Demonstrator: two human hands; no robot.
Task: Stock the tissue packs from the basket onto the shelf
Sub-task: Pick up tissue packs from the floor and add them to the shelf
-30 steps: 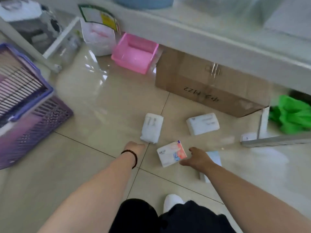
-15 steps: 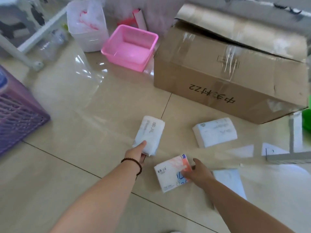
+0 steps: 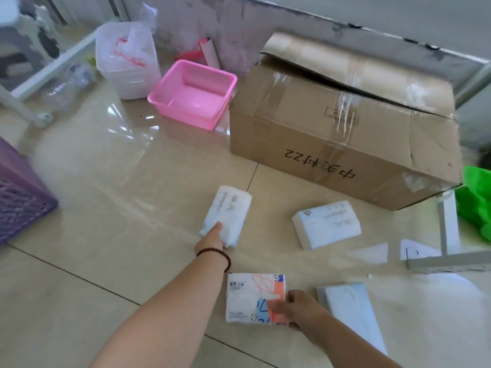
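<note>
**Tissue packs on the floor, one in each hand**

Tissue packs lie on the tiled floor (image 3: 111,197). My left hand (image 3: 212,239) clasps the near end of the white pack (image 3: 228,211); my right hand (image 3: 297,309) pinches the patterned pack (image 3: 252,298) by its right edge. Two more sit near the cardboard box (image 3: 332,128).

Four tissue packs lie on the tiled floor (image 3: 111,197). The left hand (image 3: 212,239) rests on the near end of one pack (image 3: 228,212); the right hand (image 3: 300,309) grips the right edge of a nearer pack (image 3: 252,297). A third pack (image 3: 326,224) lies right of the first, a fourth (image 3: 353,312) just behind the right forearm. The cardboard box (image 3: 332,134) sits behind them, a small basket (image 3: 194,94) to its left, a lined bin (image 3: 127,62) further left. A slatted basket (image 3: 21,197) stands at far left.
</note>
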